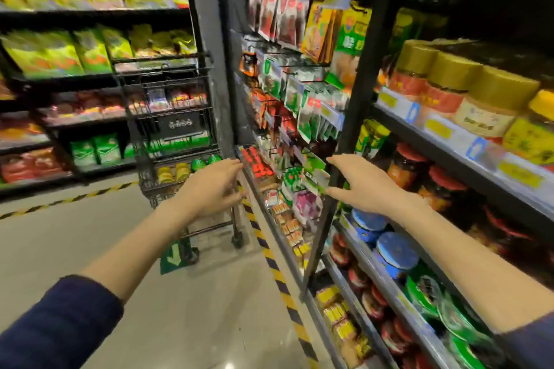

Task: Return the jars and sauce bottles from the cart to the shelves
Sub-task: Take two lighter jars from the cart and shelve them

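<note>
A black wire cart [174,129] stands in the aisle ahead. In its lower basket sit jars with yellow lids [174,173] and green lids [205,162]. My left hand [214,186] reaches out toward the cart, fingers apart, holding nothing. My right hand [362,186] is stretched forward in front of the right-hand shelves [449,159], also open and holding nothing. Those shelves carry gold-lidded jars [449,81], red-lidded sauce jars [410,165] and blue-lidded jars [395,252].
Hanging packets [287,105] fill a rack between the cart and the jar shelves. Shelves of bagged goods [60,54] line the far left. Yellow-and-black tape [278,275] marks the pale floor along the shelf base. A green floor arrow [174,257] lies below the cart.
</note>
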A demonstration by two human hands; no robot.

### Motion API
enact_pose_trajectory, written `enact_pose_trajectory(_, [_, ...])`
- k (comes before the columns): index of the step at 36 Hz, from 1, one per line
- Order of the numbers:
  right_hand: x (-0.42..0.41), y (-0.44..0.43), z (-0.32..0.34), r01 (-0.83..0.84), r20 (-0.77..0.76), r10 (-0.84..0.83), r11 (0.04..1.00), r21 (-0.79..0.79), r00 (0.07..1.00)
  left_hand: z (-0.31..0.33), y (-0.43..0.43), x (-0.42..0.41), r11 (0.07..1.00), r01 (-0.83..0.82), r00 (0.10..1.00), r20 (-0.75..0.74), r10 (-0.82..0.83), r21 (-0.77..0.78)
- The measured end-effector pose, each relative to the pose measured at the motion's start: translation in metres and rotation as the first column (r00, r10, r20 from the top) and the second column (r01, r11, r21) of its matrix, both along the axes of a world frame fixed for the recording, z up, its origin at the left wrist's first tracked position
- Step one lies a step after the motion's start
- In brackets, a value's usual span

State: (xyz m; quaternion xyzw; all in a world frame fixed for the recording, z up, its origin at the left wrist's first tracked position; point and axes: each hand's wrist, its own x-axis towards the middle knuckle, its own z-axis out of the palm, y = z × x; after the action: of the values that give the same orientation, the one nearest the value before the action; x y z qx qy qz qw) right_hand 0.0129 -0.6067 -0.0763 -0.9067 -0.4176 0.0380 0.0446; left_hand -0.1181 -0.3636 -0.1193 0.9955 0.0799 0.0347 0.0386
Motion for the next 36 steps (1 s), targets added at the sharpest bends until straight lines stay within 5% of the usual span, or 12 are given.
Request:
enact_pose_trajectory(19, [0.079,0.287,-0.051,-0.19,-0.177,0.174,0.978,-0.083,0.969,-0.03,0.242,0.004,0.955,-0.296,0.944,-0.157,0.292,-0.002])
enact_pose_trajectory(36, [0.219,0.474,-0.144,-0.335,-0.377,0.234,0.914,-0.229,0.896,-0.132,0.401,0.137,0.902,-0.412,0.881,-0.311,0.358,-0.127])
